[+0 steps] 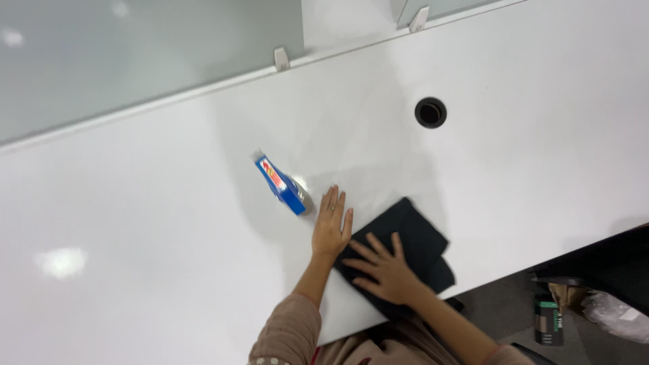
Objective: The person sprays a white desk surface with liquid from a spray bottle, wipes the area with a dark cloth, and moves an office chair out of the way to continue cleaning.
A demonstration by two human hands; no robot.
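cloth [412,236] part hidden under right hand [385,270], bag [618,314] cut off

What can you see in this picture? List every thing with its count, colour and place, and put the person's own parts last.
Desk: one, white, fills most of the view.
Glass partition: one, frosted grey-green, along the desk's far edge.
Partition clips: two, white, on the far edge.
Cable hole: one, black, round, upper right of the desk.
Spray bottle: one, blue with a white top, mid-desk, just beyond the left hand.
Cloth: one, black, folded, near edge.
Items on the floor: several, dark and clear plastic, lower right; kind unclear.
Left hand: flat on the desk, fingers spread.
Right hand: flat on the cloth.
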